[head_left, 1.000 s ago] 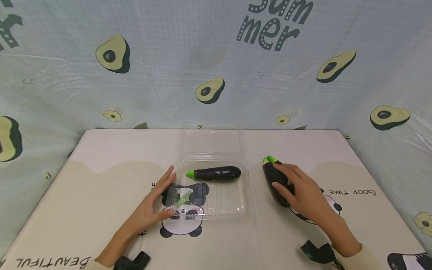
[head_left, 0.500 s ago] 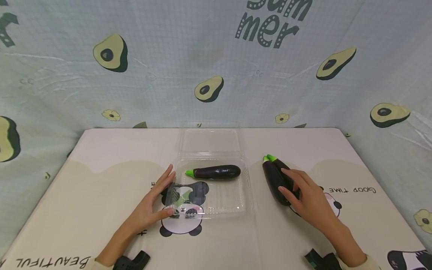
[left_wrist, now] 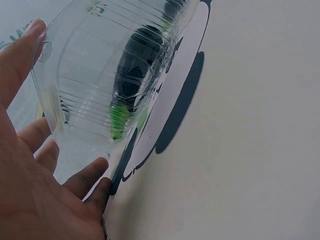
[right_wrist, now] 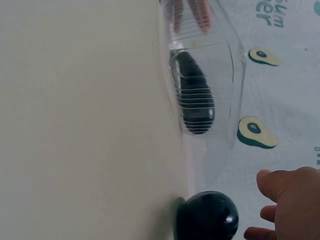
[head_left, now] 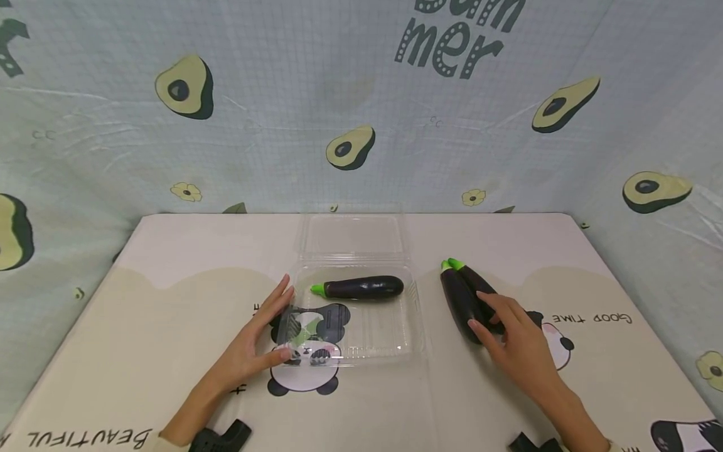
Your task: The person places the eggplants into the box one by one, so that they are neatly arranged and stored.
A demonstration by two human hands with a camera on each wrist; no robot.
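Observation:
Inside a clear plastic clamshell box (head_left: 384, 342) lies one dark eggplant (head_left: 364, 288), its green stem end pointing left. My left hand (head_left: 254, 342) rests against the left side of the box, fingers spread; in the left wrist view this hand (left_wrist: 50, 185) frames the clear wall (left_wrist: 85, 95). Right of the box, two more eggplants lie side by side, a left one (head_left: 459, 301) and a right one (head_left: 471, 276). Over their near ends is my right hand (head_left: 516, 339), fingers loosely bent. The right wrist view shows this hand (right_wrist: 295, 205) beside a rounded eggplant end (right_wrist: 207, 217).
The hinged lid (head_left: 353, 238) of the box lies folded back toward the far edge of the table. A panda-print cloth (head_left: 169, 314) covers the table, and an avocado-print curtain (head_left: 271, 94) hangs behind it. A black wrist camera (head_left: 223, 436) sits at the left wrist.
My right hand has drawn back toward me and slightly right along the pair of eggplants, uncovering more of the right one. The left hand, box and eggplants stay in place.

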